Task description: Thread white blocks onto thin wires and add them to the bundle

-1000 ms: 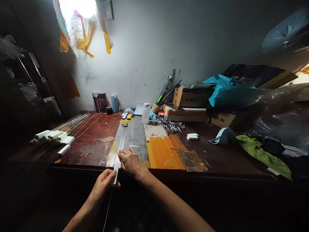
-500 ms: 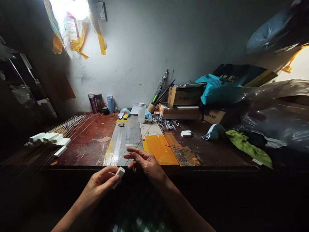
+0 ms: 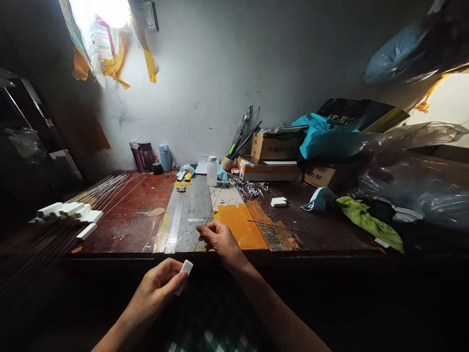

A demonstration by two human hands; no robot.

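The white block point(image 3: 186, 271) was found just in front of the table's near edge, gripped between the thumb and fingers of the left hand point(image 3: 157, 288). It was tilted, its upper end leaning toward the right hand point(image 3: 220, 239). The right hand was closed in a pinch on a thin dark rod point(image 3: 195, 250), which slanted down toward the block's upper end; the rod showed poorly against the dark, and whether its tip entered the block or passed beside it could not be determined.

Beyond the hands, the red-brown table point(image 3: 124, 210) bore a grey board point(image 3: 196, 205) with a ruler point(image 3: 175, 220) lying lengthwise along it. An orange sheet point(image 3: 240, 227) lay to the right of the board. At the far end stood a capped translucent bottle point(image 3: 211, 172), upright.

On the left of the table, a stack of white blocks point(image 3: 73, 210) was noted, with thin wires point(image 3: 106, 188) running out behind it. On the right lay a white pair of blocks point(image 3: 278, 202), a pale blue mask point(image 3: 318, 199) and a green cloth point(image 3: 366, 217). Cardboard cartons point(image 3: 280, 145) were stacked against the wall point(image 3: 227, 63)
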